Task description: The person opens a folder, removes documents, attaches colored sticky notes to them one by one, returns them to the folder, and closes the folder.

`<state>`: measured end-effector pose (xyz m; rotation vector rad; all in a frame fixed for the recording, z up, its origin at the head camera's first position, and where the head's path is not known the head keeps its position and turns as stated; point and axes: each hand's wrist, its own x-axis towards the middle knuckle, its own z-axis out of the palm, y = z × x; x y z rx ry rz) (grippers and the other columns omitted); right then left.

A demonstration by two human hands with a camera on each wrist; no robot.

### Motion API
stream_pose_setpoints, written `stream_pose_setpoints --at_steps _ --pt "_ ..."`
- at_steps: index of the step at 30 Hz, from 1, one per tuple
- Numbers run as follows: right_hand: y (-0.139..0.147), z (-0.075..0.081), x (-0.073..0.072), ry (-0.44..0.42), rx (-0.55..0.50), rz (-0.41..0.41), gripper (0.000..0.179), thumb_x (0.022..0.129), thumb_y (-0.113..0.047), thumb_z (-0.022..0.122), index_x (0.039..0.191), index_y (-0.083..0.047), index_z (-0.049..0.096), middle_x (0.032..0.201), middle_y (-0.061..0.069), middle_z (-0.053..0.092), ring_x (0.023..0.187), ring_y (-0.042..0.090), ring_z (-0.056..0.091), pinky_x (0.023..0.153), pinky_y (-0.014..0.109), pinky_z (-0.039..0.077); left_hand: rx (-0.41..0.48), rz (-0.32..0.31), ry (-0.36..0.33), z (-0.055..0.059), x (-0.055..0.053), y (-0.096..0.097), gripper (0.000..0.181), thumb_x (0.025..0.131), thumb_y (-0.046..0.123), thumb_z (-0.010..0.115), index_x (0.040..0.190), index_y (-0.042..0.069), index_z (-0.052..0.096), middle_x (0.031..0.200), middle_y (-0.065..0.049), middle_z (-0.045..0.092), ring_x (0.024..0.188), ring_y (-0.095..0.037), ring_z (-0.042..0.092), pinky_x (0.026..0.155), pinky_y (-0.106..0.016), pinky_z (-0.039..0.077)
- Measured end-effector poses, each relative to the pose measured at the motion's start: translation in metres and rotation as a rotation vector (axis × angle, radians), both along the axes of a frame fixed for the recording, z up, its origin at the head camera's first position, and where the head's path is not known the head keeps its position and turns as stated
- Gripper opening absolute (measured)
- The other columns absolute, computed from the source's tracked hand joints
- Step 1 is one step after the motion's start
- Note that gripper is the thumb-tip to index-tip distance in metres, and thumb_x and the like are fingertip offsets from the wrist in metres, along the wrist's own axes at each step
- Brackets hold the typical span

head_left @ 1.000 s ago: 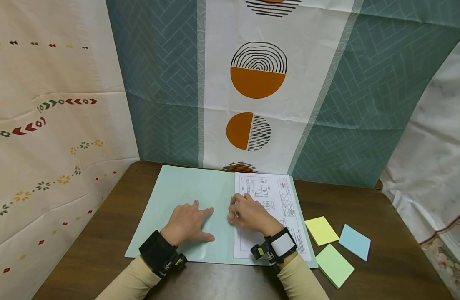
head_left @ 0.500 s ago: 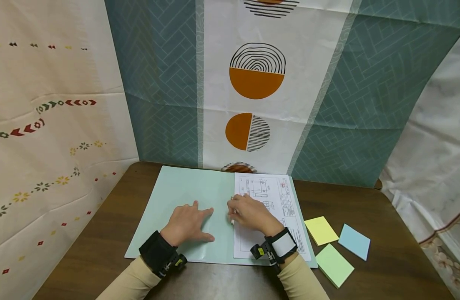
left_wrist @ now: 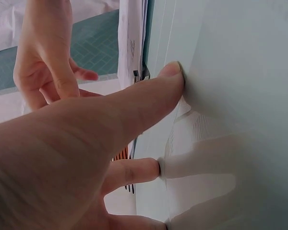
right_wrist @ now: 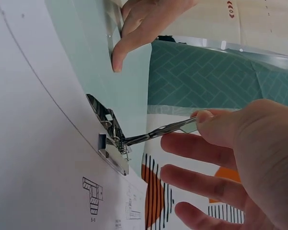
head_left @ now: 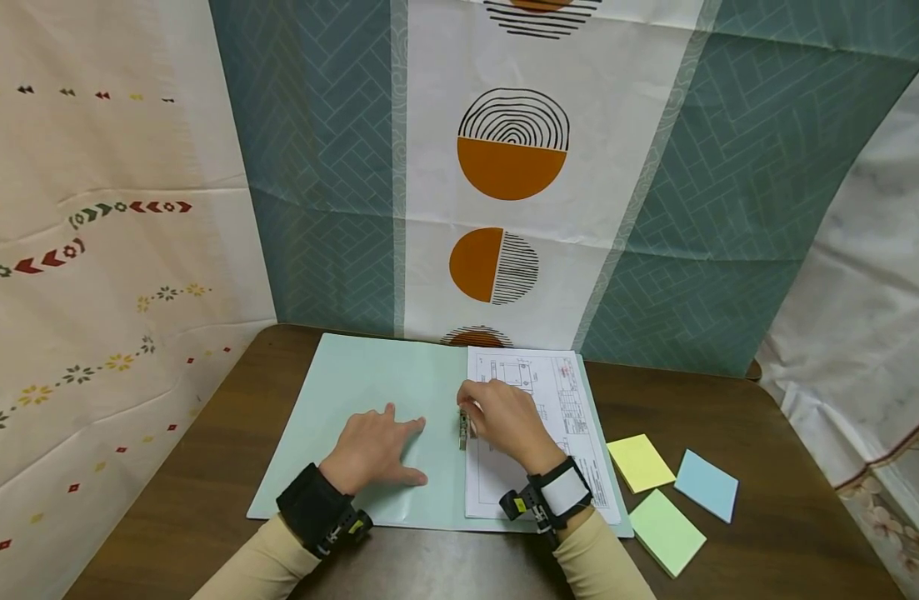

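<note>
A pale green folder (head_left: pixel 399 367) lies spread on the table, with drawing sheets (head_left: pixel 481 483) on its right half. At its spine stands a metal clip (right_wrist: pixel 115 148), overlapping the sheets' left edge. My right hand (head_left: pixel 507 421) pinches the clip's lever (right_wrist: pixel 158 132) between thumb and index finger; the lever sticks up from the clip body. The other right fingers are loosely bent and hold nothing. On the folder's left half rests my left hand (head_left: pixel 377 447), fingers spread, with thumb and fingertips touching the cover in the left wrist view.
Right of the folder lie yellow (head_left: pixel 642 462), blue (head_left: pixel 706 485) and green sticky notes (head_left: pixel 667 533). A patterned cloth (head_left: pixel 332 167) hangs behind the brown table (head_left: pixel 167 483).
My right fingers have risen away from the folder's spine, and the lever now stands up between them. More of the clip shows. My left hand stays where it was.
</note>
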<state>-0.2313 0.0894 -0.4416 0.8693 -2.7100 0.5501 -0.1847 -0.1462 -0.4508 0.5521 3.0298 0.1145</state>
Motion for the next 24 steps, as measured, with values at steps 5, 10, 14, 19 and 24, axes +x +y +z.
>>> stream_pose_setpoints --at_steps 5,10,14,19,24 --pt "0.0 0.002 0.001 0.004 0.004 0.001 0.005 0.105 -0.016 0.079 0.105 -0.019 0.083 0.095 -0.002 0.085 0.08 0.016 0.074 0.06 0.025 0.046 -0.001 0.002 0.0 0.0 0.0 0.0 0.084 0.079 0.066 0.095 0.148 0.023 0.074 0.142 -0.031 0.072 0.092 -0.042 0.071 0.076 -0.051 0.059" --pt "0.001 0.004 0.003 0.017 0.005 -0.007 0.005 0.105 -0.016 0.08 0.107 -0.018 0.084 0.098 -0.001 0.086 0.082 0.016 0.076 0.061 0.025 0.049 0.001 0.003 -0.003 0.0 0.0 0.0 0.084 0.079 0.066 0.095 0.149 0.022 0.074 0.14 -0.03 0.072 0.092 -0.041 0.071 0.077 -0.052 0.058" --pt "0.001 0.013 0.008 0.026 -0.019 -0.009 0.013 0.106 -0.012 0.078 0.116 -0.015 0.085 0.108 0.003 0.088 0.088 0.018 0.08 0.062 0.023 0.05 -0.004 0.001 0.002 -0.001 0.0 0.0 0.084 0.079 0.066 0.095 0.148 0.022 0.075 0.136 -0.03 0.073 0.089 -0.04 0.07 0.076 -0.052 0.058" --pt "0.0 0.031 0.02 0.028 -0.009 0.0 0.026 0.106 -0.003 0.073 0.127 -0.011 0.085 0.119 0.007 0.088 0.091 0.02 0.08 0.054 0.021 0.042 -0.007 0.006 0.007 -0.004 0.0 0.0 0.084 0.078 0.066 0.096 0.147 0.023 0.075 0.134 -0.029 0.074 0.087 -0.039 0.07 0.075 -0.05 0.059" --pt "-0.004 0.042 0.034 0.044 0.146 0.023 0.029 0.102 -0.003 0.075 0.129 -0.012 0.085 0.127 0.005 0.086 0.104 0.024 0.084 0.057 0.027 0.054 -0.008 0.01 0.012 -0.005 0.0 0.001 0.083 0.078 0.066 0.096 0.147 0.024 0.076 0.132 -0.028 0.074 0.085 -0.037 0.068 0.074 -0.049 0.058"
